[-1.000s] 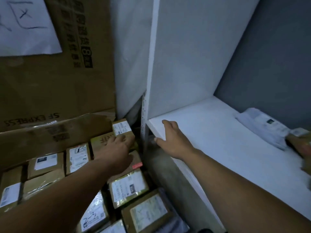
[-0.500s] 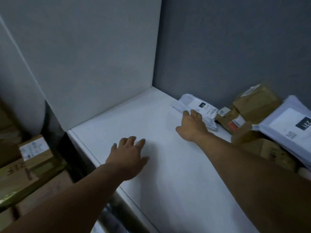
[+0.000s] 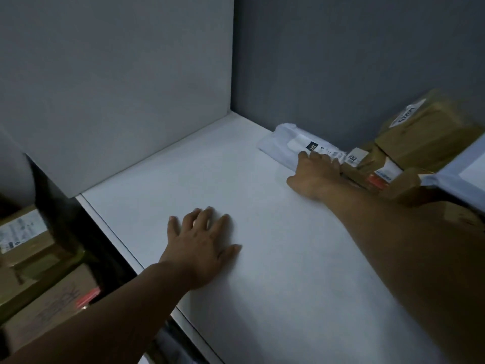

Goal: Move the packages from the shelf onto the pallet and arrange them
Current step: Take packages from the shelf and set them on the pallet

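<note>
Right hand (image 3: 317,174) resting flat on white bag (image 3: 286,144), grip empty; left hand (image 3: 202,245) bracing open on shelf (image 3: 275,298). Sliding bag clear, then pinching edge, looking wisest.

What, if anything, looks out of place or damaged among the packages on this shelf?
Nothing looks spilled or torn. The brown parcels are heaped unevenly at the right, the top one tilted near the back wall, their wrapping creased. The white mailer lies flat under the fingers of the right hand.
</note>
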